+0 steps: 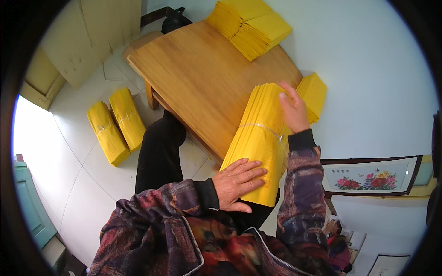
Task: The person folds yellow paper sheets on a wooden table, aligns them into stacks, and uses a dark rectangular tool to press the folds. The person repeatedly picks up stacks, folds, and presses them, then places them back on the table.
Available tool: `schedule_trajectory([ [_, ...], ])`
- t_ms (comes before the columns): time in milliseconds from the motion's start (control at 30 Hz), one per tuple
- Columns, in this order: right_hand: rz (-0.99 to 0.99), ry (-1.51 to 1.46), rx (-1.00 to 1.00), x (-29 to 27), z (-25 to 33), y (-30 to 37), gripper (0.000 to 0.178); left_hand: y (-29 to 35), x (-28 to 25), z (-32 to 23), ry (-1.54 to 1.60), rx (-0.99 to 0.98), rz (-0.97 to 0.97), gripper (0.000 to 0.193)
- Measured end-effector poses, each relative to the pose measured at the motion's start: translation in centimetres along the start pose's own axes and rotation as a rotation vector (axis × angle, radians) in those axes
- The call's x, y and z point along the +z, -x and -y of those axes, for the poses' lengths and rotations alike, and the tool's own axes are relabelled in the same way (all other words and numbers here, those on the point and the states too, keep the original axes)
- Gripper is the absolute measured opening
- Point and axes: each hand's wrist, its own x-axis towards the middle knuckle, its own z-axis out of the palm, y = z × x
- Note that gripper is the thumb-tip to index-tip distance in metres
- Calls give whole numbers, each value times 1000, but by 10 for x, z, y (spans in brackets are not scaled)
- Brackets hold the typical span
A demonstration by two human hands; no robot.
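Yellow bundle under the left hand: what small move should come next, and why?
Perhaps grip the bundle at both ends to lift it: string crosses it, the left hand lies on its near end, and two tied bundles rest on the floor.

"What kind of place do you see?"

"Most likely a room in a home. Through the head camera I can make out a framed flower picture (368,177), a pale blue wall (368,87), a light tiled floor (85,193) and a teal panelled door or cabinet (33,202)."

"A workshop too?"

"In part, I'd say: I see yellow stacks of sheets (264,32) on the wooden bench (198,64) and tied yellow bundles (125,112) on the floor."
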Motion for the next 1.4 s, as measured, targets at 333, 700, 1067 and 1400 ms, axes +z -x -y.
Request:
schedule_trajectory([
  [333,-376,75,20,-24,-1,84,32,-64,-39,20,-150,-142,-74,53],
  [700,-569,-119,219,-9,15,158,38,-156,-23,47,-396,-26,211,51],
  [1067,77,232,-104,38,56,193,64,-197,11,124,-828,-204,469,55],
  [1400,-99,66,-148,49,39,197,58,-190,16,133,-801,-219,443,60],
])
